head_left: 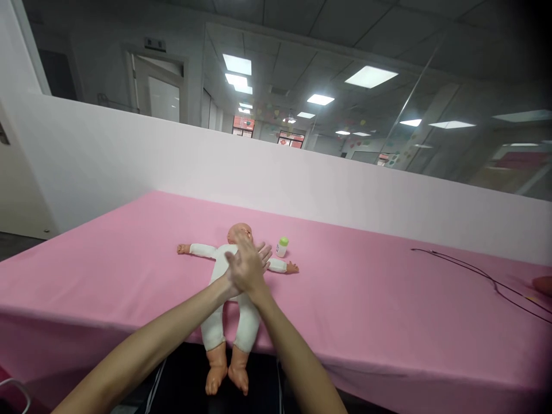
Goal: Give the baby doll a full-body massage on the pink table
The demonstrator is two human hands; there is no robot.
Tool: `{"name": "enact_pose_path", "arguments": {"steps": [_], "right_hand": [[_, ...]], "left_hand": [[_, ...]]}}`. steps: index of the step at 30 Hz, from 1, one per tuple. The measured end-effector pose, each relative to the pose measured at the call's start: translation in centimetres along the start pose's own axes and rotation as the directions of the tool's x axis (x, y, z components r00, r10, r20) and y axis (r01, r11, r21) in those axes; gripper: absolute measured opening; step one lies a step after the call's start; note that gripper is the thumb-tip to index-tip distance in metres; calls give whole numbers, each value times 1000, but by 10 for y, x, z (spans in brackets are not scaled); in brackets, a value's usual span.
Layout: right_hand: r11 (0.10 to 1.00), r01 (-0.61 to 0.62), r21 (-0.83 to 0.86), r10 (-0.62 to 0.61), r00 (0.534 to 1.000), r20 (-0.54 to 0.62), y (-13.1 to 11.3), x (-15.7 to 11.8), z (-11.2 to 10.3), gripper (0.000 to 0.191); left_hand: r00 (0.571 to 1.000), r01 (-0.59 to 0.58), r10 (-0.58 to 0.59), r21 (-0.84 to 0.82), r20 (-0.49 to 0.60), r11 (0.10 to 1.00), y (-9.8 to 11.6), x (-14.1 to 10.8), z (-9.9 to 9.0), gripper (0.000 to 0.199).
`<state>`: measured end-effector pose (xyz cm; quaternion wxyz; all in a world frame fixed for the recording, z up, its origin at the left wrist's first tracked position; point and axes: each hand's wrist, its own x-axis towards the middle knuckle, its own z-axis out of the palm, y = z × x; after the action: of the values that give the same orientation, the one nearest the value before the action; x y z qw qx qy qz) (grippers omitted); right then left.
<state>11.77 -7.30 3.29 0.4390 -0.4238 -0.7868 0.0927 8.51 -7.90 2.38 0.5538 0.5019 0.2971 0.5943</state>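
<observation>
Your left hand (265,256) and right hand (246,265) meet palm to palm above the doll's torso, the right lying across the left. The fingers of both are extended rather than clenched, and neither visibly grasps an object; you cannot tell from this view whether anything thin lies between the palms. Each hand seems to serve as the surface the other presses on.

The doll (248,325) lies face up beneath your hands, its head away from you and its feet toward you, past the near edge of the pink cloth (353,299). That placing probably keeps its whole front within your reach, with its arms spread clear of its body. The small bottle (282,247) stands upright beside the doll's head, just beyond its outstretched right-hand arm, likely so that it stays close without tipping. The dark cable (468,264) lies well apart, to the doll's right as you look.
</observation>
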Motion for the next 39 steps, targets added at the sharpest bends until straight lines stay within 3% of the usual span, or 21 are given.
{"name": "enact_pose_path", "arguments": {"steps": [3,6,9,12,15,18,21,24,27,30,33,36,39], "right_hand": [[992,-53,110,59,997,-51,23,1,-18,64],[993,19,118,-39,984,172,57,-21,-8,61],[997,62,45,-72,954,290,80,-45,18,63],[999,32,-2,-30,959,280,91,-52,34,71],[993,-90,-77,106,965,240,98,-44,34,71],[949,-290,-121,309,928,207,107,-35,29,71],[906,-406,-119,422,888,185,114,-38,21,79],[906,-391,-164,419,885,201,116,-54,14,83],[936,-289,-202,338,897,283,111,-66,8,85],[983,-122,-138,168,897,408,104,-59,11,76],[994,-1,-110,48,902,429,102,-35,20,69],[975,-131,-177,185,923,337,109,-13,29,68],[921,-337,-194,378,895,236,118,-10,31,72]], "left_hand": [[993,-69,59,97,102,993,7,-1,-34,83],[979,-193,146,411,144,891,0,-3,-74,73],[987,-145,62,648,149,747,-27,-2,-94,76],[992,-95,2,722,129,686,-49,4,-94,80],[994,-60,-32,754,106,654,-53,15,-93,82],[995,-14,-80,862,63,506,-49,28,-98,86],[995,37,-104,913,6,407,-47,33,-111,92],[987,78,-158,906,-12,416,-50,23,-129,95],[970,39,-235,911,65,411,-52,8,-138,94],[949,-108,-232,911,214,397,-52,3,-127,85],[948,-207,-154,909,277,361,-52,15,-104,78],[981,-129,-101,946,166,296,-55,36,-93,79],[995,31,-97,958,-3,286,-61,49,-103,84]]}}
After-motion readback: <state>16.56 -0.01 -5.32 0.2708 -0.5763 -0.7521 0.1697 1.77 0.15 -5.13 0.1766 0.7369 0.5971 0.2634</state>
